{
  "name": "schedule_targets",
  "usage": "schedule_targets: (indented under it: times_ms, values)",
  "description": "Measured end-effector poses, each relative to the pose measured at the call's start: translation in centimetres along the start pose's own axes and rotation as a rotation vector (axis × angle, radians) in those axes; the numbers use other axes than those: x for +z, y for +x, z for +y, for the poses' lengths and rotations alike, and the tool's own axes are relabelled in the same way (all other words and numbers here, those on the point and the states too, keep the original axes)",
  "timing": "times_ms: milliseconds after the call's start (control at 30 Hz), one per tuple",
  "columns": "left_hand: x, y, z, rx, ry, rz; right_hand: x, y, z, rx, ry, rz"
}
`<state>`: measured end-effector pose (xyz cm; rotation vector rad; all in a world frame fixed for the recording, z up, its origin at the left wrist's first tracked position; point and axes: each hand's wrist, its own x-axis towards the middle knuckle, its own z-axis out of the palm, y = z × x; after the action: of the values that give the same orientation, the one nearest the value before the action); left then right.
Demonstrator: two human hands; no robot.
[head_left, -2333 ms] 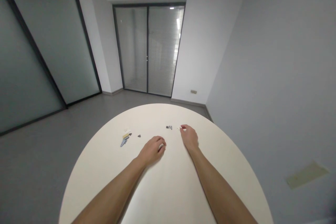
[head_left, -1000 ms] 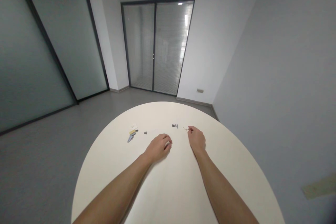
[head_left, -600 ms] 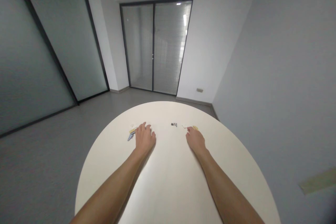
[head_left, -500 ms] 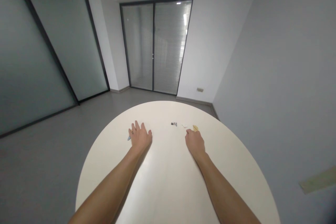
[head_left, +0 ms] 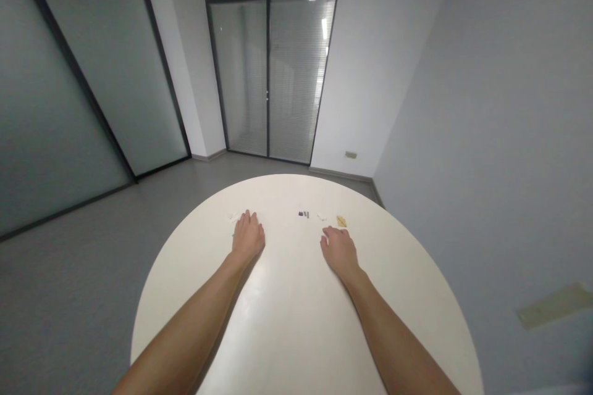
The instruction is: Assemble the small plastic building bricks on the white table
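Note:
My left hand (head_left: 249, 237) lies palm down on the left part of the round white table (head_left: 287, 321). Its fingers are stretched forward and fairly close together; anything under the palm is hidden. Just beyond its fingertips is a small, faint white piece (head_left: 233, 218). On the right, my right hand (head_left: 340, 250) rests with bent fingers, thumb and forefinger a little apart, and no held object shows. Close ahead of its fingers lies a small yellow piece (head_left: 341, 221). Thin white bits (head_left: 321, 217) sit to the left of that, and several small dark grey pieces (head_left: 303, 215) farther left.
A glass door (head_left: 269, 80) with blinds stands beyond the table. Frosted panels (head_left: 92, 62) line the left side, and a plain wall (head_left: 500, 111) rises on the right. Grey floor (head_left: 69, 271) shows left of the table.
My left fingers have drawn closer together, and the bluish piece beside them is out of sight; a white piece now shows there. My right thumb and forefinger have parted, leaving the yellow piece fully visible.

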<state>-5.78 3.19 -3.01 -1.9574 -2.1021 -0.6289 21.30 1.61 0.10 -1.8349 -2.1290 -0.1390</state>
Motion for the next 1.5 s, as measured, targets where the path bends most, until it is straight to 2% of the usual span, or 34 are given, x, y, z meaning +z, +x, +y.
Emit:
schedule_targets:
  times_ms: [100, 233, 467, 667, 900, 1033, 1200, 1333, 1500]
  values:
    - [0.4, 0.4, -0.9, 0.046, -0.068, 0.052, 0.1, -0.1, 0.0, 0.007, 0.006, 0.004]
    - [0.2, 0.8, -1.8, -0.016, -0.172, 0.101, 0.0, -0.1, 0.1, 0.018, 0.018, -0.005]
    - [-1.1, 1.1, -2.0, -0.117, -0.177, 0.024, 0.1, -0.1, 0.1, 0.019, 0.047, -0.015]
    - [-1.1, 1.1, -2.2, -0.109, -0.161, 0.064, 0.0, -0.1, 0.2, 0.016, 0.05, -0.025]
    - [-1.1, 1.3, -2.0, -0.064, -0.271, 0.153, 0.0, -0.1, 0.1, 0.011, 0.047, -0.021]
    - [-1.4, 0.3, 0.7, 0.031, -0.446, 0.146, 0.2, -0.1, 0.2, 0.011, 0.081, -0.007]
    - [-1.6, -1.4, 4.2, 0.357, -0.606, -0.103, -0.2, -0.5, -0.8, -0.212, 0.304, -0.024]
    - [-2.1, -1.6, 4.8, 0.569, -0.662, -0.167, -0.9, -0.9, -2.1, -0.363, 0.408, -0.053]
    - [-3.0, -1.7, 5.1, 0.643, -0.718, -0.163, -1.2, -0.9, -2.4, -0.421, 0.464, -0.095]
